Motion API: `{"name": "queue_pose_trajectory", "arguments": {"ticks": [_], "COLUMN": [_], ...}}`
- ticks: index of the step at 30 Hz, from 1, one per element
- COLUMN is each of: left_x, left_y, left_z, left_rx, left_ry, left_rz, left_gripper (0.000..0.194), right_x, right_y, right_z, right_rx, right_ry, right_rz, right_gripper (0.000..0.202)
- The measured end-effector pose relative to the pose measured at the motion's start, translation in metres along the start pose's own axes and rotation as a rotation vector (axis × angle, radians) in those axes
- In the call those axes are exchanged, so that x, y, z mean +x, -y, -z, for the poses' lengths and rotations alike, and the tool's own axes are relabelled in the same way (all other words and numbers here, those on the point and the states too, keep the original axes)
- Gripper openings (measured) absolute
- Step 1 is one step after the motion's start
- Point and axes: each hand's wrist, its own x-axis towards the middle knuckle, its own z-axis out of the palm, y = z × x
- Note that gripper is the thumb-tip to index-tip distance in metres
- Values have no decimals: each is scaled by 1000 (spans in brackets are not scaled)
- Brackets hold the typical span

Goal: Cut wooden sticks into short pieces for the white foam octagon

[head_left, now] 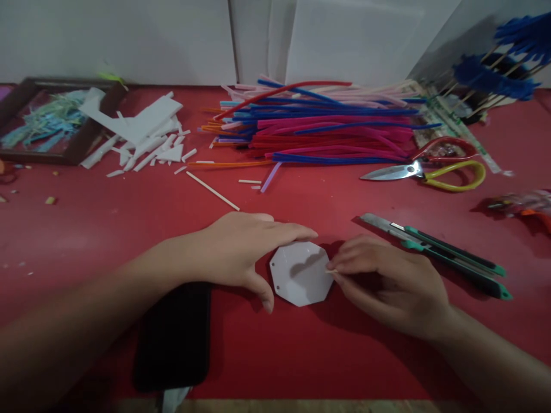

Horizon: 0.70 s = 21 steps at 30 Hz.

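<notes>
A white octagonal piece [301, 275] lies flat on the red table, with two small dark holes near its left edge. Around its upper left side curves my left hand [245, 249], thumb and fingers spread apart and nothing held between them. At the right edge of the piece, my right hand [383, 281] pinches a small pale stick [331, 271], its tip at the piece's edge. A shadow falls across the middle of the white piece.
A black phone [174, 338] lies under my left forearm. Two green-black cutters [447, 252] and scissors [447, 169] are at the right. Behind are pipe cleaners [327, 126], white scraps [146, 132], a thin stick [213, 191] and a brown frame [71, 152].
</notes>
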Motion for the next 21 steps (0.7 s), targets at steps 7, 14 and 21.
{"name": "queue_pose_trajectory", "arguments": {"ticks": [7,14,21], "left_x": [-4,-4,-5], "left_y": [4,-2,-10], "left_z": [0,-1,-6], "left_rx": [-96,-172,-11], "left_ry": [-38,-39,-38], "left_rz": [-59,-72,-92], "left_gripper": [74,59,97], "right_x": [-5,-5,-8], "right_y": [-5,-7,-3], "right_z": [-2,-2,-3], "right_rx": [-104,-203,-132], "right_ry": [-55,-43,-109], "right_rz": [-121,-194,-215], "right_gripper": [13,9,10]}}
